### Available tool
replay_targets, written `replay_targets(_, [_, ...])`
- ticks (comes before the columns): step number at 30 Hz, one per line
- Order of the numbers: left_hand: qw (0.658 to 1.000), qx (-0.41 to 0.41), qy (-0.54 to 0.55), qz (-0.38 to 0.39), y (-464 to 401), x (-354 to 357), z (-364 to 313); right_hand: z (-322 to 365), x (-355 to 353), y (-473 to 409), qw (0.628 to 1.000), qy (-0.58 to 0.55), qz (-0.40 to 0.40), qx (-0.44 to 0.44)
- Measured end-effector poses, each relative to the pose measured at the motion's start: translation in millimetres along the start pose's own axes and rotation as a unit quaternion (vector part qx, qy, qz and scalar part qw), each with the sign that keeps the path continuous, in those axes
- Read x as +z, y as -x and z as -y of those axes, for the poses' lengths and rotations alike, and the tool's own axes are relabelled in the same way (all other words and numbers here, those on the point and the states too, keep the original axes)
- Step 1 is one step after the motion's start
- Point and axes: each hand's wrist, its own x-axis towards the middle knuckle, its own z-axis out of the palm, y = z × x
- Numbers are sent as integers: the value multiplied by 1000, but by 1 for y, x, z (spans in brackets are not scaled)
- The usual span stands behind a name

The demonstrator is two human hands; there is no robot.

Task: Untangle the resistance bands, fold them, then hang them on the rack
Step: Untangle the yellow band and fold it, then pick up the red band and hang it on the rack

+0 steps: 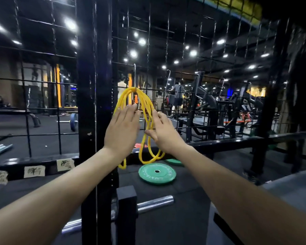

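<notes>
Hanging from a hook on the black wire-grid rack (166, 75), the looped yellow rubber resistance bands (145, 103) drape down in several strands, their lower loops reaching just above the round green weight plate (157, 173) lying flat on the dark floor. Both bare hands are raised in front of the loops. The left hand (121, 129) is flat with fingers spread, gripping nothing. The right hand (163, 130) is likewise spread, its thumb touching a strand near the middle.
</notes>
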Motion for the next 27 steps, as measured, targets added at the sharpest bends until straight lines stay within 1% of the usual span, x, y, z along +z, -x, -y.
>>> replay_targets(4, [997,18,69,-10,-3,-10,-35,-22,-19,32,999,9,-30,42])
replay_targets(6, [994,41,98,8,-3,-12,-61,-41,-29,51,996,20,-56,70])
replay_targets(8, [991,72,111,24,-3,-12,-91,-65,-39,74,991,27,-64,113])
replay_targets(10, [982,101,149,53,-1,-8,-127,-90,-50,101,986,46,-66,145])
replay_targets(12, [968,138,188,91,2,2,-167,-114,-60,131,979,68,-56,184])
replay_targets(16, [937,177,281,111,13,11,-252,-168,-78,192,958,110,-49,261])
replay_targets(21, [898,258,325,145,38,24,-358,-237,-93,275,923,139,-47,357])
replay_targets(24, [862,283,373,192,56,26,-413,-270,-99,326,901,125,-54,412])
replay_targets(27, [828,302,410,235,76,30,-458,-295,-107,372,872,115,-66,471])
